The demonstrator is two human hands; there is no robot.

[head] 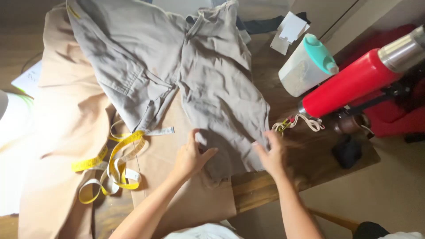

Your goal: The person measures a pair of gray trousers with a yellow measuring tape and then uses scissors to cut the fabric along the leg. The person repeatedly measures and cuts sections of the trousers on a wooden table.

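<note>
Your left hand (pixel 191 156) lies nearest you, palm down and fingers spread on the hem of one leg of the grey trousers (pixel 195 75), pressing the cloth flat. Your right hand (pixel 271 156) sits at the outer edge of that same leg, open, fingertips against the fabric, slightly blurred, so you cannot tell whether it pinches the edge or only pushes it.

Those trousers lie spread over tan fabric (pixel 66 110) on the wooden table (pixel 310 155), waistband far from you, legs pointing toward you. Left of the trousers a yellow measuring tape (pixel 113 170) lies coiled; right of them stand a red flask (pixel 354 84) and a white jug with a teal lid (pixel 307 66).

Keep both palms flat and sweep outward from the leg's middle, so creases leave at the edges. Both forearms reach forward, wrists low.
</note>
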